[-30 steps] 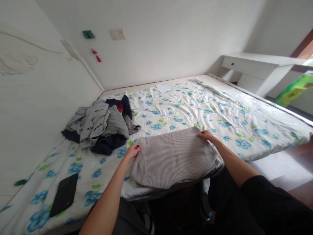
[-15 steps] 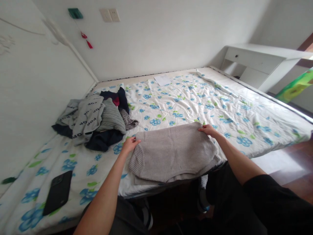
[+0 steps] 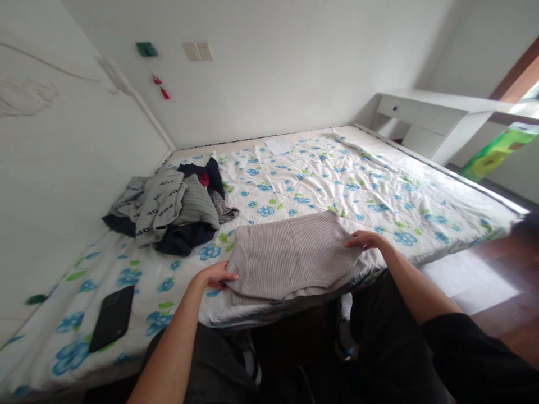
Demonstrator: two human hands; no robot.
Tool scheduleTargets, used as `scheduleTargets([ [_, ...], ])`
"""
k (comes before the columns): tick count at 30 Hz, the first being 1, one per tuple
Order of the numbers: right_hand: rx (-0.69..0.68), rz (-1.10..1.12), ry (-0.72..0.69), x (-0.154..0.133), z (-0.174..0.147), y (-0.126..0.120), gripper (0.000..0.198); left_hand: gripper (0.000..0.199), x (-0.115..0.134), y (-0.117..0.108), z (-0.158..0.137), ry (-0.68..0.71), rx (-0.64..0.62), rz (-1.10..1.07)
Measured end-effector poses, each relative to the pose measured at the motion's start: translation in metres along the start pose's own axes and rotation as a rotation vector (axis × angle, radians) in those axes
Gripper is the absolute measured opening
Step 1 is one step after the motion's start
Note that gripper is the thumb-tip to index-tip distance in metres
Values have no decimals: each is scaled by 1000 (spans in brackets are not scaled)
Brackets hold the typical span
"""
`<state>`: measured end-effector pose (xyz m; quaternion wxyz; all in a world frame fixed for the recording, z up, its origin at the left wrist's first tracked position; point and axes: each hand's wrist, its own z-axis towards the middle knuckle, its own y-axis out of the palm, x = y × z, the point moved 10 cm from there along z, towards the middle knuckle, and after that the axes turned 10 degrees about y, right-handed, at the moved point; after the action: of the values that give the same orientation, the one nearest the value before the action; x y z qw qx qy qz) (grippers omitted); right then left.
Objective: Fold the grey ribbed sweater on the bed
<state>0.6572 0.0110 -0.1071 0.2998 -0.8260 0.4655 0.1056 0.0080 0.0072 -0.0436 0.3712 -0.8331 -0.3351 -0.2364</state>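
Observation:
A beige ribbed sweater [image 3: 290, 255] lies folded at the near edge of the bed, its curved neckline towards me. My left hand [image 3: 217, 274] pinches the sweater's left side, thumb on top and the other fingers partly hidden beneath. On the opposite side my right hand [image 3: 362, 240] grips the right edge, with fingertips closed on the knit. Both hands are low, close to the mattress, and most of the sweater rests flat between them.
Left of the sweater sits a heap of clothes [image 3: 168, 205] in grey and navy. A black phone [image 3: 112, 318] lies on the flowered bedsheet [image 3: 311, 174] at the near left. White paper [image 3: 278, 147] is by the wall, and a white desk [image 3: 438, 120] stands at the far right.
My hands have slid from the sweater's far corners down along its sides towards me. The left and right edges are now drawn slightly inward. The view has shifted a little.

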Motion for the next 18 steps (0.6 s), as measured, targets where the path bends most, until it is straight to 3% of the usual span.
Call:
scheduleTargets([
  [5,-3,147,-49,10,-13,6,37,85,-6,23,-18,17,9,-106],
  [10,43,229,-3,26,-14,8,52,64,-23,41,-29,18,16,-93],
  [18,-90,187,89,42,-21,29,43,54,-49,24,-40,-74,-20,-34],
])
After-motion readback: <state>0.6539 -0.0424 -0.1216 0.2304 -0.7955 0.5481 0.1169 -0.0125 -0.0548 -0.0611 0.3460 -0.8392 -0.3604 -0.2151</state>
